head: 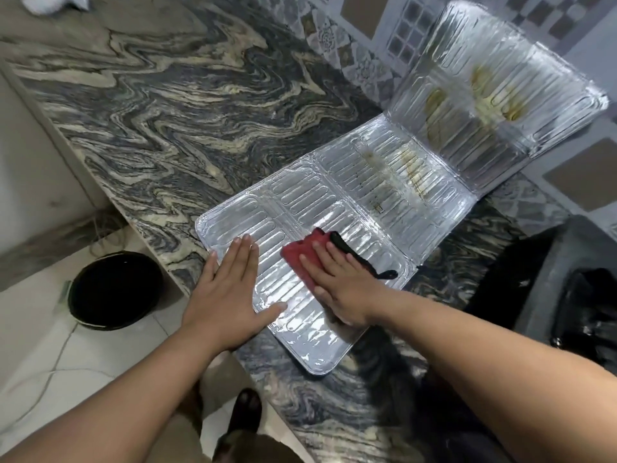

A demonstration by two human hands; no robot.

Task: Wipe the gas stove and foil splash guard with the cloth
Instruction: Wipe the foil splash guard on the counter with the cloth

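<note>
arms: bare, no sleeves showing
hands [230, 295]: no rings or gloves
foot [245, 409]: dark sandal, looks like
legs: khaki-ish shorts

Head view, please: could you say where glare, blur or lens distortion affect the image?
Head view: glare whitens the foil splash guard, strongest between the left hand and the right hand on the cloth; wide-angle bending curves the countertop edge; the stove is dark and smeared.

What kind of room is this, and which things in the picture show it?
Most likely a home kitchen. A foil splash guard with yellowish stains lies on a marble-patterned countertop, a patterned tiled wall stands behind, and a black gas stove sits at the right edge.
</note>
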